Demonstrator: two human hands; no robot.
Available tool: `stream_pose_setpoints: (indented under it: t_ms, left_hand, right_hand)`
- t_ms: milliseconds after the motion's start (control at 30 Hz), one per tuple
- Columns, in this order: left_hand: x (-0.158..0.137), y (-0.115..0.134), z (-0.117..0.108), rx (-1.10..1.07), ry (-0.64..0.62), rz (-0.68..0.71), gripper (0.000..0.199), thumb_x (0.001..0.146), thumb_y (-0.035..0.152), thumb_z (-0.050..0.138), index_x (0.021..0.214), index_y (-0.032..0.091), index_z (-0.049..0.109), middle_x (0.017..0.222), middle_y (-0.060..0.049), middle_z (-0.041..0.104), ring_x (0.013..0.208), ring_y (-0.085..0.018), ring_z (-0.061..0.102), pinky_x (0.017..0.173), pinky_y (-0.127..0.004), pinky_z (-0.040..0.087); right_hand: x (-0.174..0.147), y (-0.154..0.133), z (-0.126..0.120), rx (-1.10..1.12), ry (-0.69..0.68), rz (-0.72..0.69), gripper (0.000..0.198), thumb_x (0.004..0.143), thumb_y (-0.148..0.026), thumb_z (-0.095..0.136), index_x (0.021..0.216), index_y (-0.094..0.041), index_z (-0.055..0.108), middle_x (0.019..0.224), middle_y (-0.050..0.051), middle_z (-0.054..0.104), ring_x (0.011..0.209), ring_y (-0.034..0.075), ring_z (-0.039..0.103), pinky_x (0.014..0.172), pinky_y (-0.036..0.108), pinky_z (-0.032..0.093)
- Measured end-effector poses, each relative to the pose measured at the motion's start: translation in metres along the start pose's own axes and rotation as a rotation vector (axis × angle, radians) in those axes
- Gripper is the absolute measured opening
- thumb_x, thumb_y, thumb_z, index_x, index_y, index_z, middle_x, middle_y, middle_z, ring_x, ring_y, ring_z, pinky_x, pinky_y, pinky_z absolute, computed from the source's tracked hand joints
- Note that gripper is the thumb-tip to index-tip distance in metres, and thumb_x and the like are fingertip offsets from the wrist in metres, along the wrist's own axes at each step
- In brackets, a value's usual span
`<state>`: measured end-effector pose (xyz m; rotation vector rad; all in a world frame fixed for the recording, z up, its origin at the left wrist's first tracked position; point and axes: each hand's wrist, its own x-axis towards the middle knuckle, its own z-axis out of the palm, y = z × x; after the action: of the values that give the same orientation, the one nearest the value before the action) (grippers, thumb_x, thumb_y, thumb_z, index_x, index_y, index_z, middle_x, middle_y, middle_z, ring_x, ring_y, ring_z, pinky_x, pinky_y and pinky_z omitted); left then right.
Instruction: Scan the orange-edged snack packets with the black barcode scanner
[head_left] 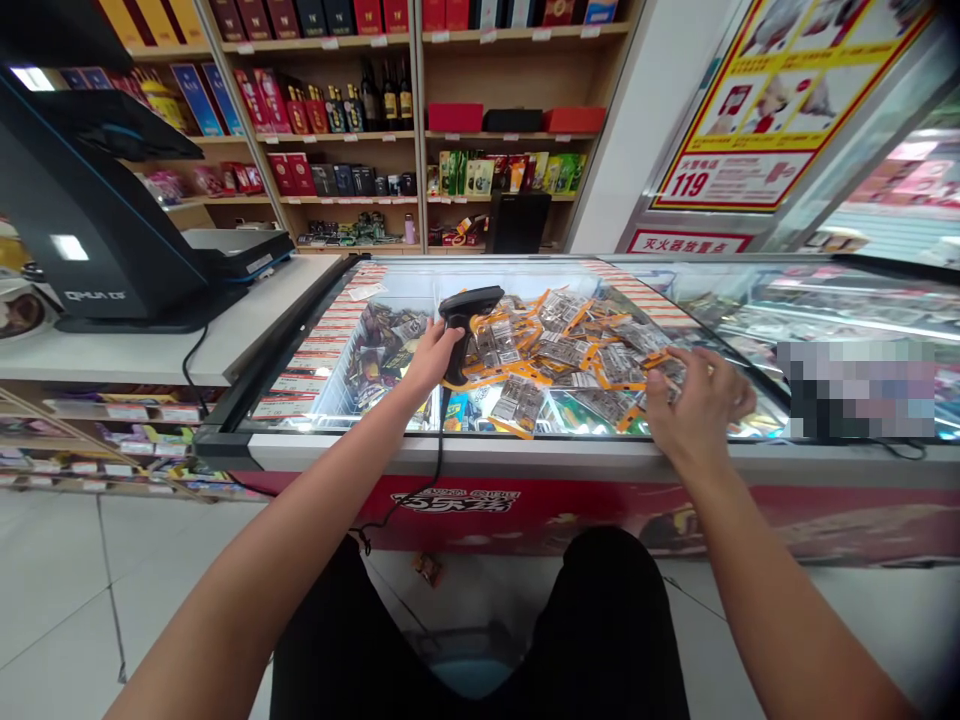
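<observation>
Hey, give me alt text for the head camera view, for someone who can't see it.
A seated person's left hand holds a black handheld scanner over a glass-topped chest freezer, while the right hand is at the right side of a pile of orange-edged packets. Shelves of boxes and bottles stand behind.

Arms [311, 525] forward | left hand [431, 358]: fingers [451, 339] curled | right hand [694, 400]: loosely bent, grip unclear
</observation>
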<state>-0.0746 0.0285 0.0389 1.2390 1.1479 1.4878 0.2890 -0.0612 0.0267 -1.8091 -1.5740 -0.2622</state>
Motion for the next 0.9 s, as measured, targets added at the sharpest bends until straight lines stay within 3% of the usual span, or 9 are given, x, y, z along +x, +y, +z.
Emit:
stream_pose_setpoints:
  t_ms: [67,167,333,400,467,567,700,800,900]
  left_hand:
    - [-0.006,0.0,-0.014,-0.008,0.019,-0.01,0.016,0.088,0.036,0.079,0.089,0.022,0.07,0.104,-0.009,0.073,0.119,-0.031,0.071,0.093,-0.033,0.056]
    - [-0.019,0.002,-0.04,-0.048,0.082,-0.004,0.021,0.087,0.04,0.079,0.087,0.022,0.067,0.087,-0.003,0.067,0.084,-0.02,0.066,0.072,-0.027,0.052]
    - [-0.053,0.012,-0.086,-0.208,0.102,-0.049,0.035,0.086,0.045,0.081,0.111,0.025,0.066,0.089,-0.001,0.073,0.066,-0.016,0.066,0.06,-0.027,0.053]
    - [-0.067,0.017,-0.102,-0.266,0.091,-0.061,0.04,0.084,0.044,0.085,0.111,0.024,0.063,0.092,0.0,0.074,0.058,-0.014,0.064,0.054,-0.027,0.051]
    - [-0.078,0.022,-0.114,-0.364,0.075,-0.088,0.039,0.084,0.045,0.085,0.106,0.022,0.062,0.09,0.001,0.072,0.051,-0.01,0.059,0.049,-0.025,0.046]
    - [-0.086,0.029,-0.125,-0.555,0.022,-0.159,0.036,0.094,0.053,0.076,0.106,0.02,0.065,0.083,0.002,0.066,0.046,-0.008,0.05,0.046,-0.024,0.042]
    - [-0.088,0.031,-0.126,-0.653,0.009,-0.198,0.035,0.1,0.052,0.07,0.107,0.018,0.069,0.084,-0.002,0.069,0.053,-0.011,0.056,0.049,-0.026,0.046]
    - [-0.09,0.027,-0.124,-0.644,0.018,-0.17,0.035,0.094,0.049,0.081,0.104,0.018,0.069,0.088,-0.004,0.072,0.061,-0.014,0.064,0.055,-0.026,0.051]
    - [-0.092,0.021,-0.122,-0.603,0.035,-0.075,0.045,0.083,0.051,0.094,0.098,0.019,0.066,0.086,0.0,0.07,0.058,-0.011,0.063,0.053,-0.023,0.048]
  right_hand:
    - [-0.002,-0.006,-0.001,-0.005,0.061,-0.023,0.056,0.111,-0.05,0.048,0.155,-0.02,0.065,0.166,0.03,0.053,0.161,0.05,0.045,0.133,0.071,0.026]
    - [0.0,-0.024,0.002,0.048,0.106,-0.048,0.045,0.105,-0.043,0.057,0.14,-0.019,0.07,0.151,0.029,0.064,0.151,0.047,0.054,0.129,0.068,0.035]
    - [0.002,-0.105,0.022,0.347,0.002,-0.297,0.024,0.106,-0.037,0.057,0.119,-0.023,0.071,0.118,0.016,0.076,0.112,0.034,0.07,0.11,0.054,0.056]
    - [-0.005,-0.149,0.036,0.375,-0.062,-0.44,0.02,0.106,-0.034,0.057,0.112,-0.023,0.072,0.109,0.014,0.077,0.108,0.033,0.07,0.11,0.053,0.055]
    - [-0.015,-0.189,0.051,0.319,-0.174,-0.512,0.025,0.108,-0.038,0.059,0.118,-0.021,0.075,0.115,0.015,0.078,0.115,0.035,0.068,0.111,0.053,0.053]
    - [-0.028,-0.23,0.075,0.096,-0.32,-0.45,0.047,0.108,-0.05,0.067,0.136,-0.013,0.074,0.132,0.025,0.074,0.13,0.044,0.063,0.112,0.058,0.05]
    - [-0.03,-0.248,0.1,-0.057,-0.389,-0.337,0.063,0.103,-0.058,0.075,0.142,-0.009,0.07,0.143,0.032,0.066,0.137,0.048,0.058,0.112,0.06,0.047]
    - [-0.018,-0.249,0.108,-0.018,-0.429,-0.283,0.065,0.098,-0.056,0.081,0.144,-0.013,0.065,0.144,0.028,0.067,0.141,0.047,0.058,0.114,0.06,0.045]
    - [-0.002,-0.251,0.107,0.092,-0.517,-0.247,0.06,0.094,-0.044,0.084,0.142,-0.018,0.059,0.127,0.018,0.076,0.127,0.04,0.068,0.114,0.056,0.046]
